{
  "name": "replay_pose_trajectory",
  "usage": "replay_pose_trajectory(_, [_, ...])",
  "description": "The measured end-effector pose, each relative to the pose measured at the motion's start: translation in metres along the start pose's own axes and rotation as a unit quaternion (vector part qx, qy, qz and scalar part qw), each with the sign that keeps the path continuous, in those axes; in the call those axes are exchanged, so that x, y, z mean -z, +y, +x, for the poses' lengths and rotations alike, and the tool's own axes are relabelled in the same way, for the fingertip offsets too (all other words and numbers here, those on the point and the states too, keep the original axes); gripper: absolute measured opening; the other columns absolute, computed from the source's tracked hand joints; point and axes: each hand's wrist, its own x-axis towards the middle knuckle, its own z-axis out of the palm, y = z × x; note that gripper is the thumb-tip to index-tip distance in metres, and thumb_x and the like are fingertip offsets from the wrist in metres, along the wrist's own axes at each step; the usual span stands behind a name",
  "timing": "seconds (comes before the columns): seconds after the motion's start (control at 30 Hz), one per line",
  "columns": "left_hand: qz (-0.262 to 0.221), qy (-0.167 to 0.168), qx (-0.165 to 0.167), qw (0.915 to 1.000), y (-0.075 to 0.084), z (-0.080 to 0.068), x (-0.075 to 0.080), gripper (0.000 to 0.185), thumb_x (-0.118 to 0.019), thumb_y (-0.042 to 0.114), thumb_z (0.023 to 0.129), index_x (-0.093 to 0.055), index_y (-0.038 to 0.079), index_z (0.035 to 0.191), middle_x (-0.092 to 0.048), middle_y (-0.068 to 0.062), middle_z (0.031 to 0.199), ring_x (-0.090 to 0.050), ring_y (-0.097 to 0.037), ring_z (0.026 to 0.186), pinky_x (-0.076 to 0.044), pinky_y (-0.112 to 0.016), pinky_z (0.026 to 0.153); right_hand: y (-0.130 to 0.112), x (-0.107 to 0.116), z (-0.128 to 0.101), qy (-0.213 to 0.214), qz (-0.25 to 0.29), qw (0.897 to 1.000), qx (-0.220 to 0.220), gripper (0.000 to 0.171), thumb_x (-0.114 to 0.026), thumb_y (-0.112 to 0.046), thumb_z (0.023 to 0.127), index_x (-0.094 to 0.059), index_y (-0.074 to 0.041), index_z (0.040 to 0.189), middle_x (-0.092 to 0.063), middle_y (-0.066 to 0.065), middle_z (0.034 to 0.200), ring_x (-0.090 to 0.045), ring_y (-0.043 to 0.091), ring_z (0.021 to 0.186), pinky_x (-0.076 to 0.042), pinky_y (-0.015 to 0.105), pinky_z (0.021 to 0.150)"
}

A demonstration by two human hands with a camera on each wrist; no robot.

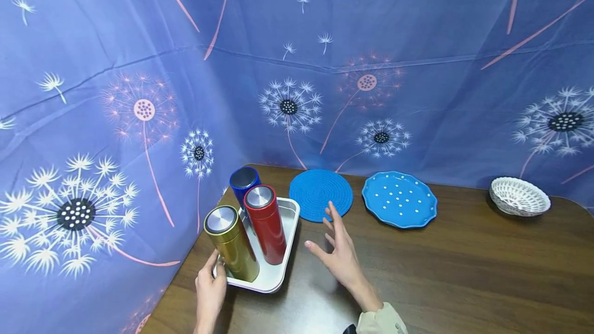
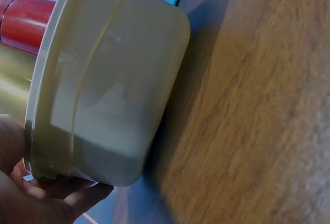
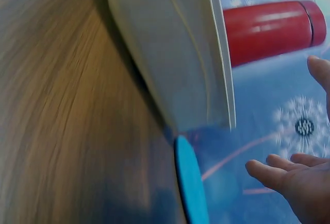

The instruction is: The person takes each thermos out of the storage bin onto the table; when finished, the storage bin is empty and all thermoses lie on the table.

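Left hand had its grip clamped on the near-left corner of the white tray, thumb at the rim. Right hand was raised just right of it, grip apart, fingers spread. Tray was at the left end of the table: gold flask nearest, red flask beyond, blue flask behind, base hidden. Farther: round blue mat near the tray, dotted plate, white basket well right. Dandelion-print cloth hung behind.
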Motion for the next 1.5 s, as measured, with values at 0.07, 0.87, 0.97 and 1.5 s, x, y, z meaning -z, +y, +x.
replay_pose_trajectory(0.07, [-0.001,0.002,0.002,1.0,0.0,-0.001,-0.002,0.04,-0.049,-0.005,0.088,-0.06,-0.008,0.126,-0.061,-0.032,0.119,-0.057,-0.049,0.113,-0.042,-0.061,0.091,-0.004,-0.007,0.003,-0.008,0.005,1.0,0.0,0.098,-0.08,-0.025,0.081,-0.016,-0.032,0.156,-0.033,0.015,0.154,-0.042,0.039,0.136,-0.041,0.059,0.098])
replay_pose_trajectory(0.87, [-0.014,0.007,0.006,0.9999,0.005,-0.01,-0.014,0.038,-0.05,-0.005,0.089,-0.059,-0.01,0.125,-0.06,-0.029,0.124,-0.055,-0.046,0.118,-0.04,-0.058,0.098,-0.014,-0.066,0.027,-0.036,0.046,0.998,0.037,0.105,-0.087,-0.026,0.072,-0.023,-0.024,0.156,-0.035,0.019,0.154,-0.045,0.044,0.132,-0.039,0.065,0.098])
replay_pose_trajectory(0.97, [-0.011,0.015,0.001,0.9998,0.005,-0.01,-0.012,0.037,-0.051,-0.006,0.089,-0.06,-0.01,0.124,-0.061,-0.029,0.123,-0.056,-0.046,0.117,-0.041,-0.057,0.097,-0.014,-0.071,0.027,-0.034,0.05,0.997,0.046,0.103,-0.086,-0.025,0.073,-0.025,-0.023,0.155,-0.039,0.02,0.151,-0.048,0.044,0.129,-0.04,0.064,0.098])
replay_pose_trajectory(1.5, [-0.004,0.039,-0.002,0.9992,0.005,-0.009,-0.005,0.035,-0.052,-0.007,0.088,-0.063,-0.009,0.121,-0.062,-0.03,0.121,-0.057,-0.049,0.114,-0.041,-0.059,0.095,-0.021,-0.083,0.027,-0.008,0.037,0.998,0.055,0.08,-0.083,-0.023,0.077,-0.043,-0.017,0.146,-0.061,0.01,0.131,-0.062,0.029,0.115,-0.052,0.048,0.091])
